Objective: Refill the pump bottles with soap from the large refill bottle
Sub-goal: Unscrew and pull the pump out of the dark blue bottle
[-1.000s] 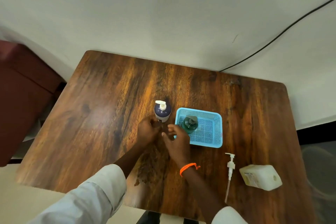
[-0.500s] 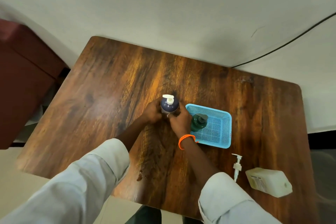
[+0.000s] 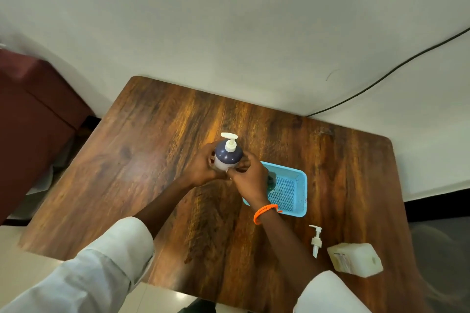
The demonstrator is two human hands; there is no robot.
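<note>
Both sets of fingers (image 3: 244, 166) are closed around the dark pump bottle (image 3: 227, 156), left hand (image 3: 203, 169) and right hand (image 3: 250, 176) on opposite sides, near the counter's (image 3: 152, 160) middle, just left of the blue basket (image 3: 292, 189). Judging by this, the pump comes off next: steady the body with one hand, twist the collar with the other, keeping it upright. The large refill bottle (image 3: 354, 259) lies near the front right corner, beside a loose pump (image 3: 316, 240).
</note>
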